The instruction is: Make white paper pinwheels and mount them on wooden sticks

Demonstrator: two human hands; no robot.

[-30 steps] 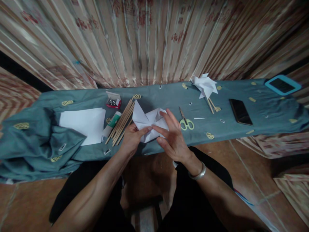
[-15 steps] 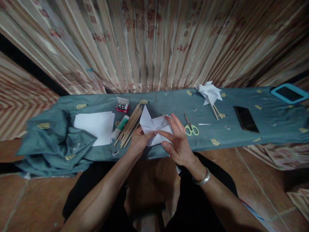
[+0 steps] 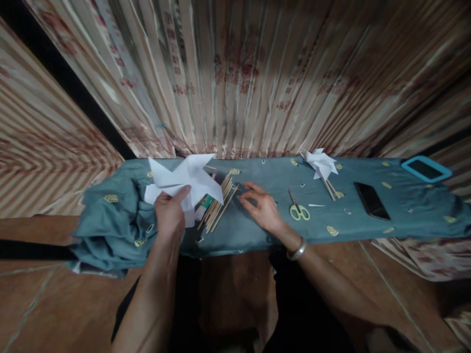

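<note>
My left hand point(image 3: 171, 208) is closed, thumb on top, around the lower edge of a white paper pinwheel point(image 3: 191, 174) with folded blades. It holds the pinwheel over the stack of white paper point(image 3: 189, 215), covering most of it. My right hand point(image 3: 261, 206) is just right of a bundle of thin wooden sticks point(image 3: 217, 208). Its fingers are curved and apart, with nothing visible in them. One stick point(image 3: 225, 208) lies slightly apart on the bundle's right side, its upper end close to my right fingertips. A glue stick point(image 3: 203, 208) is partly hidden under the pinwheel.
Green-handled scissors point(image 3: 300, 212) and a paper sliver point(image 3: 316, 205) lie right of my right hand. Farther right are finished pinwheels on sticks point(image 3: 321, 164), a black phone point(image 3: 371, 201) and a blue-framed tablet point(image 3: 427, 169). The cloth point(image 3: 110, 220) bunches at left; a curtain point(image 3: 235, 88) hangs behind.
My left hand has carried the pinwheel left, over the paper stack and glue stick. My right hand has let go of the paper and come beside the sticks. The view has shifted.
</note>
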